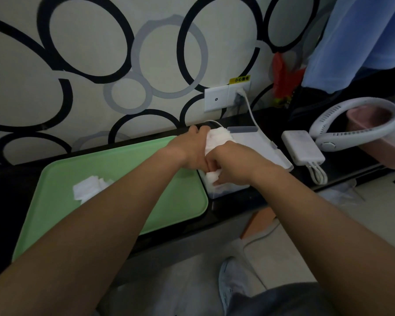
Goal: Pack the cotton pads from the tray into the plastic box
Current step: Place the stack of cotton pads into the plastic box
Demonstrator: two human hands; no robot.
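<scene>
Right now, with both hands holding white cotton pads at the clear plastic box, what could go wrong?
The wad of white cotton pads rises above the clear plastic box; if the left hand or right hand loosens its grip, pads may spill. The box sits near the front edge of the black ledge; pushing might tip it.

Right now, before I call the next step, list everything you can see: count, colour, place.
tray: one, green, on the black counter, left
loose cotton pads: small pile, count unclear, white, on the tray
cotton pad stack: one, white, held over the plastic box
plastic box: one, clear, right of the tray
lid: one, pale, right of the box
power bank: one, white, right of the lid
neck fan: one, white, far right
tub: one, pink, far right
wall socket: one, white, above the box
left hand: grips the stack's far end
right hand: grips its near end
</scene>
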